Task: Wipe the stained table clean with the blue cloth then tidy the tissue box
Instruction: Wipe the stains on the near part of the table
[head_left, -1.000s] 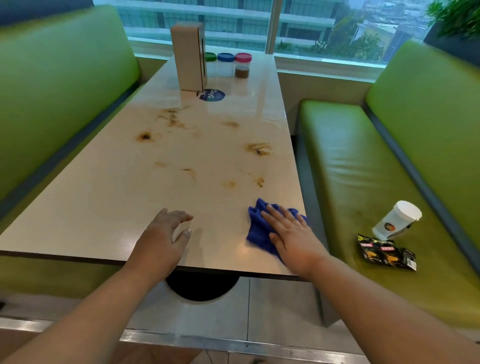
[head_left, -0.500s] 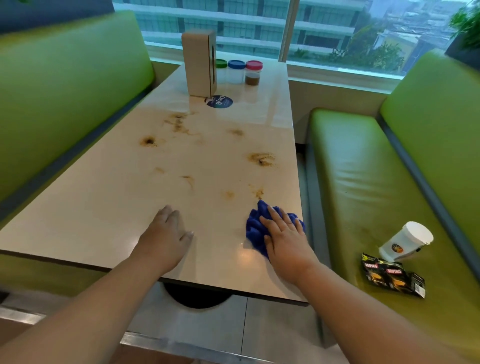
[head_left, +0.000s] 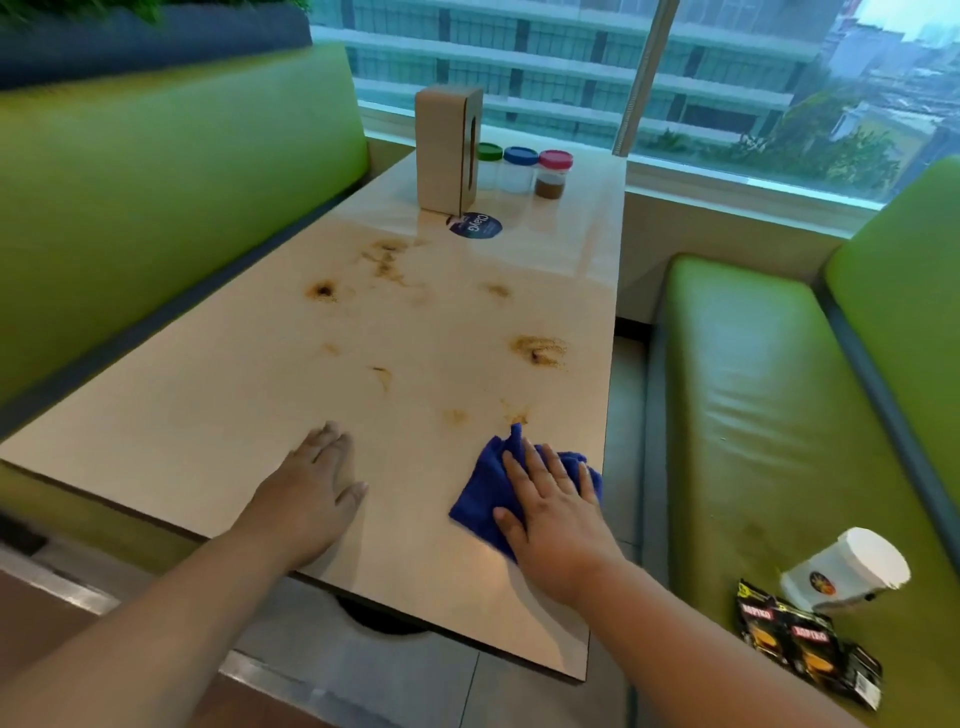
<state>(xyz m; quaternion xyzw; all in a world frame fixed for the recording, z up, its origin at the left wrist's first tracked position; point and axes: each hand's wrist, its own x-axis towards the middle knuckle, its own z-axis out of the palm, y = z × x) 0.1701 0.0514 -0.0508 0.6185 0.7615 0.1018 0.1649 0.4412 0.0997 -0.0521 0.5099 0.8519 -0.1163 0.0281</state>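
Note:
A long pale table (head_left: 218, 405) carries several brown stains (head_left: 537, 351) across its middle. My right hand (head_left: 553, 512) lies flat on the crumpled blue cloth (head_left: 485, 491) near the table's right front edge, fingers spread and pressing it down. Just beyond the cloth sits a small brown stain (head_left: 517, 417). My left hand (head_left: 311, 488) rests palm down on the bare tabletop to the left, holding nothing. The brown tissue box (head_left: 447, 150) stands upright on end at the far side of the table.
Three small jars with green, blue and red lids (head_left: 519, 169) stand beside the tissue box, and a round dark sticker (head_left: 475, 226) lies before it. Green benches flank the table; the right one (head_left: 753, 415) holds a tipped paper cup (head_left: 847, 571) and black sachets (head_left: 805, 644).
My right hand has pushed the blue cloth a little forward toward the nearest stain. The view has shifted left and closer; my left hand stays flat on the table.

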